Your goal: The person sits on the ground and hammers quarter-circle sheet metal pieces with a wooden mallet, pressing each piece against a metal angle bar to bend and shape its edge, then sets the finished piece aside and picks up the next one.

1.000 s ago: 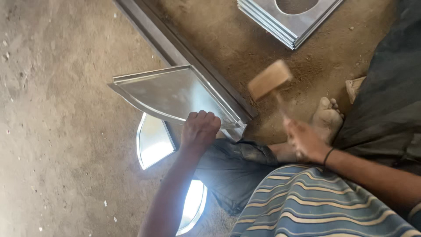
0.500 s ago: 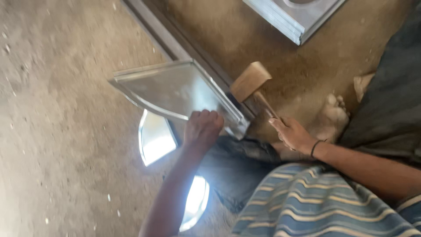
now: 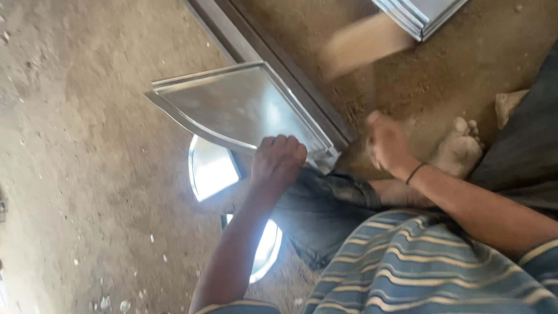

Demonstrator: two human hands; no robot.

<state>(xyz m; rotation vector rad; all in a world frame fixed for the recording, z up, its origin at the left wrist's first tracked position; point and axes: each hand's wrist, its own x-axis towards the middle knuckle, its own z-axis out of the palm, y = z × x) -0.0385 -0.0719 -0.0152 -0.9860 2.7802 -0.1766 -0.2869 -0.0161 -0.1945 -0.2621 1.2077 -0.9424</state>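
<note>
Here, dusty concrete floor point(image 3: 75, 174) — left hand point(image 3: 278, 163) pressing metal sheet point(image 3: 238, 107), right hand point(image 3: 385, 142) gripping blurred mallet point(image 3: 363, 43).

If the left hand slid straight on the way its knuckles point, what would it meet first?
The left hand rests at the near edge of the bent metal sheet. Going straight on, it would cross that sheet, then probably meet the dark metal rail beyond; depth is unclear.

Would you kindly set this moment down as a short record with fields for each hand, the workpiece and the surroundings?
Left hand: left hand presses on the near edge of the sheet-metal piece.
Right hand: right hand grips the wooden mallet, raised and motion-blurred.
Workpiece: sheet-metal piece rests against a dark metal rail.
Beneath: shiny curved offcuts on the dirt floor.
Far corner: stack of metal sheets.
</note>
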